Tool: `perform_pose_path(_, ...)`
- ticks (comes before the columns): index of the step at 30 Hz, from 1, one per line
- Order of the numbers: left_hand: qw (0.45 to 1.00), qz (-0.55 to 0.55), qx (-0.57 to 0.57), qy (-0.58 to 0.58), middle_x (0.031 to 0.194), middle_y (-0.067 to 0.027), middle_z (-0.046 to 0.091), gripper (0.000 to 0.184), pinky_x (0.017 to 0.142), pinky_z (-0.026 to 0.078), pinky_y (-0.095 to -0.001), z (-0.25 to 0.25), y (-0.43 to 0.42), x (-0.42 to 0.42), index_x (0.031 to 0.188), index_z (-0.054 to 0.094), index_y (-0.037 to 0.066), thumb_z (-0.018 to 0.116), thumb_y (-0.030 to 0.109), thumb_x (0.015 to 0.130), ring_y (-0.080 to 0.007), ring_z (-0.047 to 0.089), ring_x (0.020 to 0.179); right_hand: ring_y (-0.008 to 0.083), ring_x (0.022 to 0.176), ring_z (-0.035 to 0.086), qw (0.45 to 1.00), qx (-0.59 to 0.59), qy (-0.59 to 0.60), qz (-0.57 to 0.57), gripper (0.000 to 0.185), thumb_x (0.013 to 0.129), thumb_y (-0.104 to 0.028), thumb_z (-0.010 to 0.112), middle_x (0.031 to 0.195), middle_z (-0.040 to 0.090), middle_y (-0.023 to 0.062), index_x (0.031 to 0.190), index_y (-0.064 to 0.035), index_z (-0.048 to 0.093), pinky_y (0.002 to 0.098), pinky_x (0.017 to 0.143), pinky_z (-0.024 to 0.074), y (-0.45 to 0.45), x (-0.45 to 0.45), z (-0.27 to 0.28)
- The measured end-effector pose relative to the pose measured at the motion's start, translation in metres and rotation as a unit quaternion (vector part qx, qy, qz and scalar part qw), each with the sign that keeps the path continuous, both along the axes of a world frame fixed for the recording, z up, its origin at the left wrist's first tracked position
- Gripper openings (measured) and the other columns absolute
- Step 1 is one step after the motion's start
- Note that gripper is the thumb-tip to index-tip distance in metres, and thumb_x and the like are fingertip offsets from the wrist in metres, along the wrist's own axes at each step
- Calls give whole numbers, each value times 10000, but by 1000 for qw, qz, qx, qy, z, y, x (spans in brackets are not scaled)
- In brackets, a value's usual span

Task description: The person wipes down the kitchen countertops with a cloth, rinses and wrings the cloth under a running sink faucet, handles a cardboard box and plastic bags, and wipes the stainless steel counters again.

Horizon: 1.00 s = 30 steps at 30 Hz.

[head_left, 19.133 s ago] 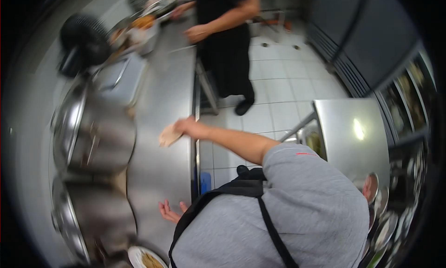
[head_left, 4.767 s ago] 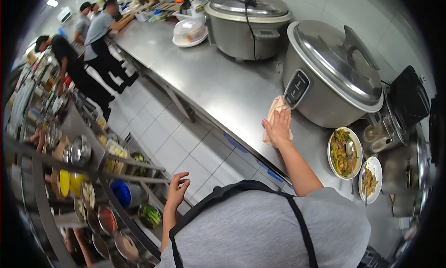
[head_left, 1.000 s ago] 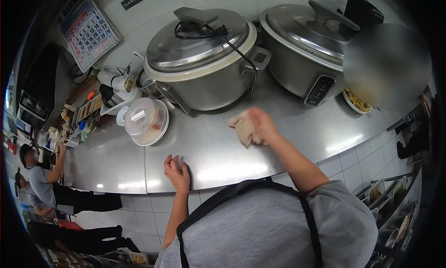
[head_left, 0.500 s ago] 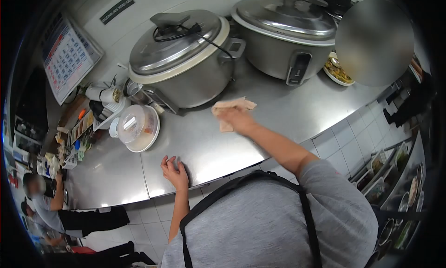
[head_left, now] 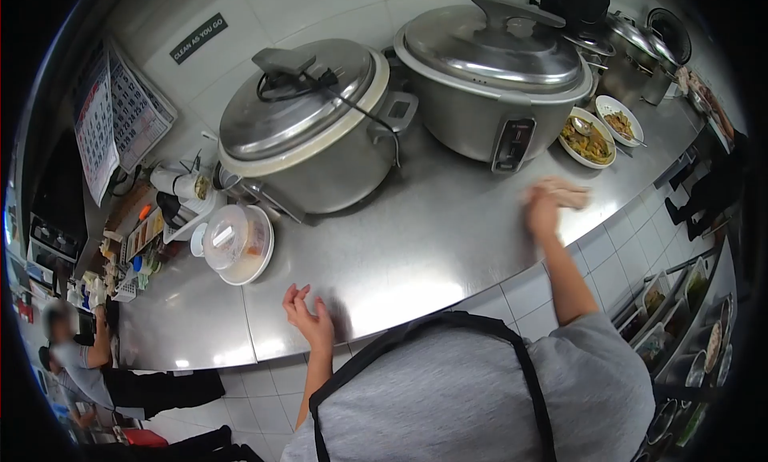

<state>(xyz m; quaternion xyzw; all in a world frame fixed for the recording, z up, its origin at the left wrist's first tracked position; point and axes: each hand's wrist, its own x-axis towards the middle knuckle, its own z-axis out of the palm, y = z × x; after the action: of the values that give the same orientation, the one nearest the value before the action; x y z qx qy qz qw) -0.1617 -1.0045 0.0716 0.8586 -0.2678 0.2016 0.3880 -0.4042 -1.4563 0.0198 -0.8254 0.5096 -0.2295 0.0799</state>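
Observation:
My right hand (head_left: 543,212) presses a pale pinkish cloth (head_left: 572,194) onto the steel counter (head_left: 448,246), near its front edge. The hand is closed over the cloth and slightly blurred. My left hand (head_left: 310,320) is held at the counter's front edge, fingers loosely curled and apart, with nothing in it. Behind the cloth stands a large rice cooker (head_left: 488,86) with a metal lid. A second rice cooker (head_left: 312,158), its cord coiled on the lid, is farther left. Closest to my right hand is an oval bowl of food (head_left: 588,146) with a spoon in it.
A covered plate (head_left: 240,242) sits left on the counter. Another white bowl (head_left: 620,122) and pots (head_left: 628,62) stand at the far right end. One person (head_left: 84,354) works at the left; another (head_left: 708,170) stands at the right. Food trays (head_left: 656,318) line the lower right.
My right hand has slid the cloth rightwards along the counter, from in front of the left cooker to near the food bowls. My left hand stays near the front edge.

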Motion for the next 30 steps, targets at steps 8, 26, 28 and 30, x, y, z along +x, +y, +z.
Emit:
perform_pose_path(8,919,-334,156,141,1208,-152,467,431,949,306,-420,28,-98,-17,1209,485,88,551,274,826,-316,433,1126,239,881,575,639,423,-49,641,218,847,-182,522,962,622,146,987,-27,584,337,804,434,181,162,46)
perform_pose_path(26,979,-117,120,118,1108,-166,483,328,903,326,-425,-26,-25,63,1065,541,47,576,42,739,-359,430,1046,186,946,538,806,396,-309,312,249,863,-196,526,1030,609,75,1069,-59,547,329,812,419,2,289,13)
perform_pose_path(28,986,-14,75,149,1068,-207,462,316,864,350,-431,-21,-42,85,1039,506,-12,560,-12,727,-391,426,1003,178,851,561,669,484,-162,540,293,804,-288,618,912,624,94,952,-35,596,320,710,431,26,228,-27)
perform_pose_path(30,998,-11,59,19,1101,-204,439,393,874,350,-439,2,-68,95,1073,478,-23,614,37,708,-384,426,1011,181,893,576,750,464,100,460,350,787,-256,655,974,626,61,1066,-54,590,293,763,453,54,133,30)
